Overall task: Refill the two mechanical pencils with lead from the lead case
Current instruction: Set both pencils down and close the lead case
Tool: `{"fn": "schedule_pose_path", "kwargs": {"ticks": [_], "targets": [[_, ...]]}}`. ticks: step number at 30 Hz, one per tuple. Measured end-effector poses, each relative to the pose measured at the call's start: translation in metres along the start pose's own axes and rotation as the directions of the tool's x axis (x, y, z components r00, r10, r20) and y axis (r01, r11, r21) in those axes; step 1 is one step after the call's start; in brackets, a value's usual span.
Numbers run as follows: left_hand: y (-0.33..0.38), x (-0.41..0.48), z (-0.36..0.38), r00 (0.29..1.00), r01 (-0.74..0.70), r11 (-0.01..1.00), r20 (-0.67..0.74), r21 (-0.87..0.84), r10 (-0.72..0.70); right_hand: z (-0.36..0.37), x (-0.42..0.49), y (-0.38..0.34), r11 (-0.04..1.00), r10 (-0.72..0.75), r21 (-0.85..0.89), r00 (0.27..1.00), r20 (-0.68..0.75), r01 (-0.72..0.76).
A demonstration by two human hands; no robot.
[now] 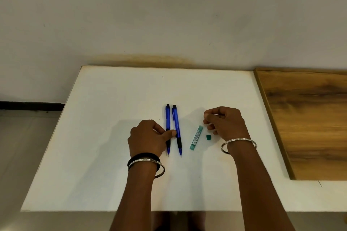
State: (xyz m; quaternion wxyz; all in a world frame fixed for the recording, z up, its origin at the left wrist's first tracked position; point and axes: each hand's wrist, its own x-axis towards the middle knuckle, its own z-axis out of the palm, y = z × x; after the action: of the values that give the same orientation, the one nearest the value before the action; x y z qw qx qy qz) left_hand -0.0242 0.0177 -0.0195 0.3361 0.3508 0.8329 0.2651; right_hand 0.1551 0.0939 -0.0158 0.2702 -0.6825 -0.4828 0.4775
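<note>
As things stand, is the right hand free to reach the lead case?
Probably yes. The right hand hovers just beside the lead case, nothing between them, though its fingers look pinched, maybe on something small.

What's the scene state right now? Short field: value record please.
surface: white table, wooden board at right
pencils: two blue mechanical pencils, left pencil and right pencil, lying side by side, tips toward the person
lead case: green lead case lying flat, right of the pencils
cap: small green cap off, beside the case
left hand: fingers on the pencils
right hand: fingers pinched, contents too small to tell
</note>
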Motion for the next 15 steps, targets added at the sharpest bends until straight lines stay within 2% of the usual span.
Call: {"fn": "schedule_pose_path", "kwargs": {"ticks": [4, 8, 12, 15], "targets": [[0.001, 0.000, 0.004, 0.996, -0.016, 0.997, -0.085, 0.075, 0.023, -0.014, -0.002, 0.006, 0.983, 0.037, -0.181, 0.999, 0.006, -0.035], [0.004, -0.001, 0.007, 0.982, -0.024, 0.993, -0.183, 0.117, 0.046, -0.023, -0.004, 0.009, 0.939, 0.134, -0.323, 0.990, 0.032, -0.117], [0.007, -0.002, 0.011, 0.977, -0.055, 0.991, -0.198, 0.124, 0.079, -0.025, -0.007, 0.008, 0.919, 0.168, -0.375, 0.982, 0.081, -0.126], [0.013, -0.006, 0.015, 0.955, -0.138, 0.978, -0.240, 0.158, 0.173, -0.026, -0.007, 0.009, 0.920, 0.149, -0.379, 0.984, 0.096, -0.102]]}}
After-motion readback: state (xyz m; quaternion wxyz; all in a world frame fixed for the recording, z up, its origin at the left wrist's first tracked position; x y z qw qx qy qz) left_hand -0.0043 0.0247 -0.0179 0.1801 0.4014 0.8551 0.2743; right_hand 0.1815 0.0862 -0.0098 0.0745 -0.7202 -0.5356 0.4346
